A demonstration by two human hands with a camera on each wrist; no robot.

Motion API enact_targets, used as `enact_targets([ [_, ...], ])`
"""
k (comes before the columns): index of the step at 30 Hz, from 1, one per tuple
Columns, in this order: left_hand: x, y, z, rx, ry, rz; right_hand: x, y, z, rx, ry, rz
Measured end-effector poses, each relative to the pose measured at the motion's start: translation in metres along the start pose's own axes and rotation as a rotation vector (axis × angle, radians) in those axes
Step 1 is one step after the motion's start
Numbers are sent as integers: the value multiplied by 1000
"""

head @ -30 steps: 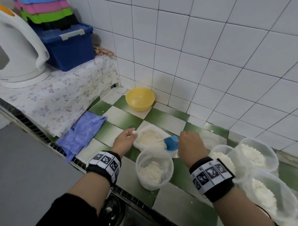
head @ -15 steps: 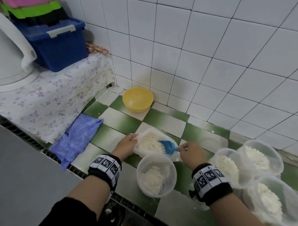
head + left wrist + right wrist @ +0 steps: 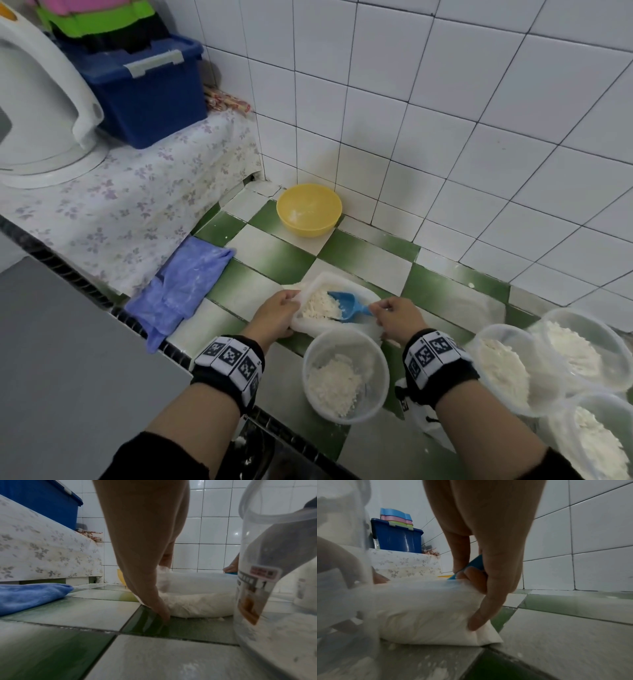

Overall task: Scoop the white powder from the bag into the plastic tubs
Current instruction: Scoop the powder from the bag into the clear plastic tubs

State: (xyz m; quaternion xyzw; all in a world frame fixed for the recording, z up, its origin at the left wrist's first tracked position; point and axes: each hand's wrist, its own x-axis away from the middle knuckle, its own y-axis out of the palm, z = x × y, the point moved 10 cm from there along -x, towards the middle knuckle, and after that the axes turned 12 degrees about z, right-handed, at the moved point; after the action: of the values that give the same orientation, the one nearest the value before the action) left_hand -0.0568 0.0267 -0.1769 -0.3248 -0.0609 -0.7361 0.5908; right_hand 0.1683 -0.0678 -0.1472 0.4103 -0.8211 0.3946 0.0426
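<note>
Your right hand (image 3: 394, 317) pinched the small blue plastic scoop (image 3: 344, 305) inside the clear powder bag (image 3: 329, 279); left fingers (image 3: 289, 296) gripped its rim. Nearest round clear plastic tub (image 3: 376, 363) sat part-filled; three beyond your right fingers looked full.

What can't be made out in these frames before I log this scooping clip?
- Scoop bowl: hidden behind the bag wall in both wrist views; its load shows only from the head view.
- Left hand grip on the bag's edge: fingertips hidden by the palm in the left wrist view.
- Nearest tub label: too blurred to read, left wrist view.
- Rightmost tub: cut off by the head frame edge.
</note>
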Motion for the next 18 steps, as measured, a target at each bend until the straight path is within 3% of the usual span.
enact_targets([
  [8, 8, -24, -5, 44, 47, 88, -12, 10, -36, 101, -167, -61],
  [18, 17, -22, 5, 9, 190, 33, -12, 26, -57, 402, -353, -93],
])
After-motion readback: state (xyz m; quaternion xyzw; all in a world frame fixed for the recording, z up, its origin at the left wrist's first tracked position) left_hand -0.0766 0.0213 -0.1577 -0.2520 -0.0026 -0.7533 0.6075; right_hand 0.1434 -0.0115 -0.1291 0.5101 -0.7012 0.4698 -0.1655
